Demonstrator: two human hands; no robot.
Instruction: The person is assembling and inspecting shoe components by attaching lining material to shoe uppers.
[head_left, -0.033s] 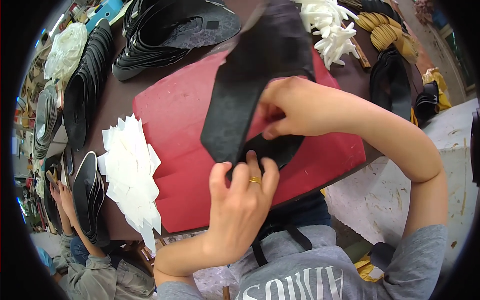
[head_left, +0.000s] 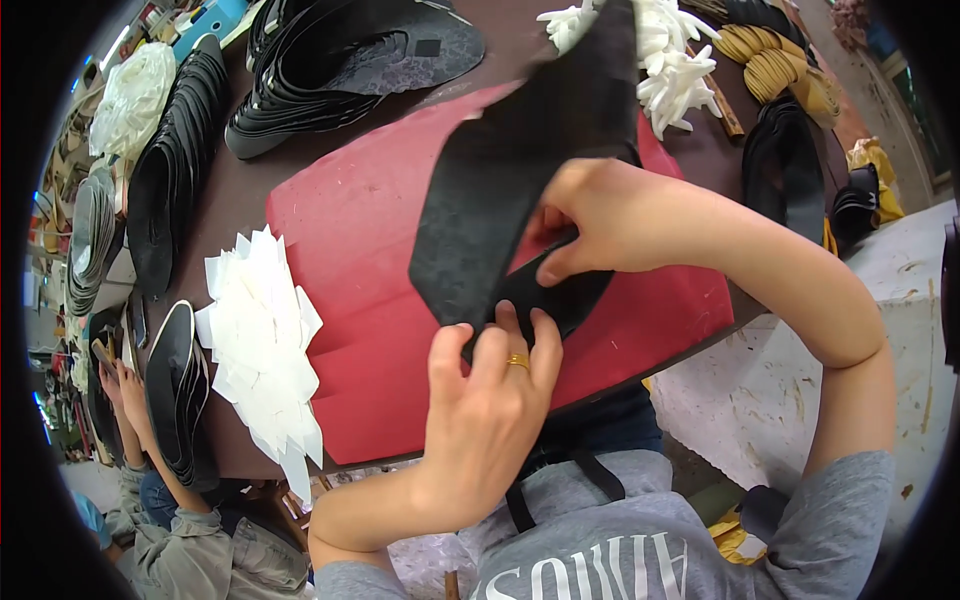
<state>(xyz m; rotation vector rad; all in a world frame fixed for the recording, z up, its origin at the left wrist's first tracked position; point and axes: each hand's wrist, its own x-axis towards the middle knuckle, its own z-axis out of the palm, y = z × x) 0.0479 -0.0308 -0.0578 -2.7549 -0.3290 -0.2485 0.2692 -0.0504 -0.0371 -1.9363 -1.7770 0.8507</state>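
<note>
A folded black leather shoe upper [head_left: 465, 220] stands tilted over a red cutting mat [head_left: 350, 240], its top end blurred by motion. My left hand [head_left: 490, 390], with a gold ring, grips its near lower edge, fingertips pressed at the fold. My right hand [head_left: 590, 215] reaches in from the right, thumb and fingers curled at the inner side of the raised flap. Part of the right fingers is hidden behind the leather. Under them a lower layer of the black piece lies against the red mat.
Left of the mat lies a heap of white cut pieces [head_left: 262, 350]. Stacks of black uppers [head_left: 350, 70] stand behind it, and another black stack [head_left: 180, 170] is farther left. White strips [head_left: 675, 80] and tan bundles [head_left: 765, 60] are at the back right. A co-worker's hands [head_left: 125, 395] work at far left.
The black upper has swung slightly to the right, its top end tilting that way. Both my hands have moved a little to the right with it and keep their hold.
</note>
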